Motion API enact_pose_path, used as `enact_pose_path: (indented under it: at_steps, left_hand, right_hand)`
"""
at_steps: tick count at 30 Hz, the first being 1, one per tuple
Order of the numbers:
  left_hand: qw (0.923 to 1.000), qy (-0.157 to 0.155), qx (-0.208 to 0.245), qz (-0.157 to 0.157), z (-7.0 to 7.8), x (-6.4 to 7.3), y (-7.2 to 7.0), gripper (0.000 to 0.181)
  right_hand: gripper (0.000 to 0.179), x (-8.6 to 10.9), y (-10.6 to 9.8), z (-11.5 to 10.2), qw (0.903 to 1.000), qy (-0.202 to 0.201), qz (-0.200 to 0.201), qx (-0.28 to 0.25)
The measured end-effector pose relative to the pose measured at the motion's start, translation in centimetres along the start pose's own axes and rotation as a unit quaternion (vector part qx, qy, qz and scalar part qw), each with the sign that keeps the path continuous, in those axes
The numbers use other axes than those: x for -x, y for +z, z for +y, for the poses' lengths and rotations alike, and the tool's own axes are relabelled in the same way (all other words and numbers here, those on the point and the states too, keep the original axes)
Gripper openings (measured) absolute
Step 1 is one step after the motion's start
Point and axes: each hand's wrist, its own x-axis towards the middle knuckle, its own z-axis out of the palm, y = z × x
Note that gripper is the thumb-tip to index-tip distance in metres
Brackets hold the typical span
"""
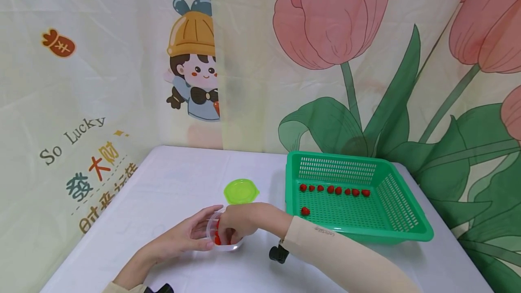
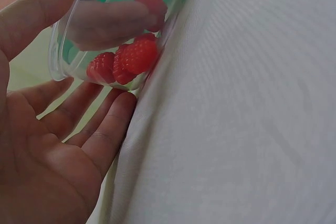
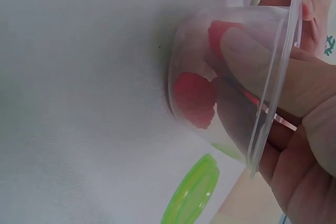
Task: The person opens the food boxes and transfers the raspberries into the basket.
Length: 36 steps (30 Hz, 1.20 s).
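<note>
A clear plastic cup (image 3: pixel 184 51) stands on the white cloth, with several raspberries (image 2: pixel 137 57) at its bottom. My left hand (image 1: pixel 175 241) holds the cup from the left, its thumb by the rim and its fingers along the side. Reaching down inside the cup, my right hand (image 1: pixel 242 220) pinches a raspberry (image 2: pixel 149 1) between thumb and fingers, seen through the clear wall. Behind the cup lies a green lid (image 1: pixel 241 191). To the right is a green basket (image 1: pixel 358 230) with a row of several raspberries (image 1: pixel 330 189) at its far side and one raspberry (image 1: pixel 305 211) nearer.
A white cloth (image 1: pixel 171 184) covers the table. Behind it hangs a curtain (image 1: pixel 252 80) printed with tulips and a cartoon figure. A black wrist camera (image 1: pixel 278 254) is strapped below the right sleeve (image 1: pixel 325 248).
</note>
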Motion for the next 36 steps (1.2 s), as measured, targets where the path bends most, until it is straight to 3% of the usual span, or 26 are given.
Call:
enact_pose_path:
  at_steps: [8, 15, 23, 29, 36]
  left_hand:
    - [1.0, -0.008, -0.004, 0.002, 0.1, -0.1, 0.0, 0.086]
    - [0.9997, -0.02, -0.007, 0.007, 0.3, -0.3, 0.1, 0.084]
    - [0.9993, -0.025, -0.019, 0.019, 0.3, -0.3, 0.1, 0.083]
    - [0.9995, -0.018, -0.021, 0.016, 0.1, -0.3, 0.1, 0.083]
    - [0.9995, -0.017, -0.021, 0.016, 0.0, -0.4, 0.0, 0.083]
  right_hand:
    - [0.014, 1.7, -0.1, 0.8, 0.9964, -0.034, 0.057, -0.052]
    - [0.015, 4.6, -1.0, 2.0, 0.9874, -0.045, 0.118, -0.096]
    - [0.013, 9.5, -1.0, 4.6, 0.969, -0.042, 0.195, -0.146]
    - [0.016, 13.5, -0.4, 6.9, 0.9493, -0.01, 0.259, -0.178]
    - [0.014, 17.1, 0.9, 9.2, 0.9328, 0.023, 0.317, -0.17]
